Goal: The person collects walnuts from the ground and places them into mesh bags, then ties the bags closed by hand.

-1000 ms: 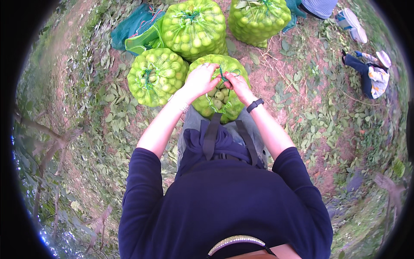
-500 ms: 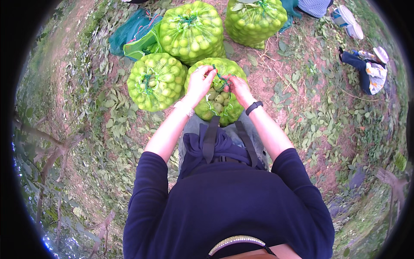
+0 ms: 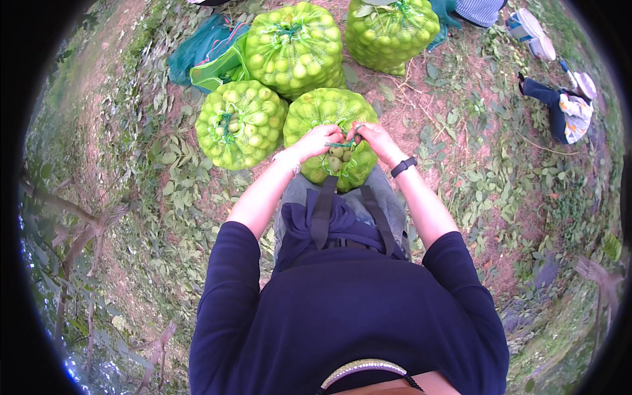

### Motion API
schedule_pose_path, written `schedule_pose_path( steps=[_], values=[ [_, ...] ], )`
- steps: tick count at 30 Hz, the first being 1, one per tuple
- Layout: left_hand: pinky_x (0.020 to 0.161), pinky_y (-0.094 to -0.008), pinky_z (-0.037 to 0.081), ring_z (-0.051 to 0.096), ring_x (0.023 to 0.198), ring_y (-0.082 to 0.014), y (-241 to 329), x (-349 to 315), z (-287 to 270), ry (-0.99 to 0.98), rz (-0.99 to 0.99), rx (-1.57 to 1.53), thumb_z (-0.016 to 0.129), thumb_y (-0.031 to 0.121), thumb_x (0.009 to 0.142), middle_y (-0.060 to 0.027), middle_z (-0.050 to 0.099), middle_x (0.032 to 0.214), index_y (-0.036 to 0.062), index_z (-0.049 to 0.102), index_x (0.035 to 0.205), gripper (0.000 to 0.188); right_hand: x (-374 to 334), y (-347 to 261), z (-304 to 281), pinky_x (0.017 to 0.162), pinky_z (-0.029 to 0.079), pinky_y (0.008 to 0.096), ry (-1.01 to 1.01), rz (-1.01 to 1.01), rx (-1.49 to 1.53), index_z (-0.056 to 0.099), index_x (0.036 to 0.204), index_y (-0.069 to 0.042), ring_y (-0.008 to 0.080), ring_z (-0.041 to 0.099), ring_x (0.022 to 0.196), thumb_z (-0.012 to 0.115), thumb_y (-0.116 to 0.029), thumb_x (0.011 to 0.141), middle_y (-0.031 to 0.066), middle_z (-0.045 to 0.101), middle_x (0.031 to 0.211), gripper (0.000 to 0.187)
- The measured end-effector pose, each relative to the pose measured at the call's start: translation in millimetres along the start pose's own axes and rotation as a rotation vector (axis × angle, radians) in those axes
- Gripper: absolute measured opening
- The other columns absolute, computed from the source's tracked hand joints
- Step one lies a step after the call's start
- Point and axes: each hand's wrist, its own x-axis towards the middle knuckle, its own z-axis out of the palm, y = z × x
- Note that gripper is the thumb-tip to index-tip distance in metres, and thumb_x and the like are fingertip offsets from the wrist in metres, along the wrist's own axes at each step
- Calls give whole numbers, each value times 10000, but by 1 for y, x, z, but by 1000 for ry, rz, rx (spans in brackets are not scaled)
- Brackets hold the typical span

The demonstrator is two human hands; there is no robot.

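A green mesh sack (image 3: 329, 105) packed with round green fruits stands upright on the ground just before my knees. Its mouth is partly drawn in, and several duller fruits (image 3: 337, 158) show through the gap. Over that mouth, my left hand (image 3: 317, 143) pinches one side of a dark green drawstring (image 3: 340, 145). My right hand (image 3: 372, 137) grips the cord's other side, fingers closed. The string stretches between the two hands, a short way apart.
Filled sacks stand close by: a small one (image 3: 240, 125) at the left, a larger one (image 3: 294, 49) behind, another (image 3: 392, 33) at the far right. Empty netting (image 3: 197, 49) lies far left. White buckets (image 3: 525, 25) and clothing (image 3: 569, 115) lie right, among fallen leaves.
Both hands have come lower and nearer to me, with the right also shifting rightward. The cord is now stretched between them, and the sack's opening looks smaller.
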Motion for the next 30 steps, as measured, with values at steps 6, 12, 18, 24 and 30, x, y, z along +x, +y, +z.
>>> schedule_pose_path(
  steps=[6,12,18,24,30],
  values=[
    [564,-252,394,458,530,-124,17,5,-5,-207,-355,-467,373,333,883,-36,507,586,15,559,699,412,-11,-8,12,743,359,367,107,-419,-1198,623,804,-118,232,479,834,581,-168,737,47,482,767,94],
    [485,-204,360,436,499,-80,-3,20,3,20,-473,-815,467,313,879,1,538,630,54,561,818,282,-13,-7,32,785,368,349,213,-457,-1119,608,871,-124,235,472,858,549,-159,769,60,488,809,122],
    [546,-224,431,484,572,-115,-28,36,7,697,-510,-827,425,241,893,-26,543,683,61,518,773,236,-26,26,16,849,350,349,292,-435,-754,582,747,-61,267,434,969,457,-193,833,78,506,940,202],
    [617,-337,446,438,555,-149,-84,10,-7,987,-554,-1329,339,213,915,-34,455,667,91,399,708,248,-106,143,-23,730,362,299,449,-15,-388,533,724,-28,189,479,797,383,-167,848,72,511,844,239],
    [487,-240,316,347,499,-89,31,-10,25,309,-210,-813,384,256,905,13,399,570,81,408,642,317,-55,25,38,599,305,244,260,-232,340,370,620,-73,120,355,572,356,-179,866,8,369,580,269]
  ],
)
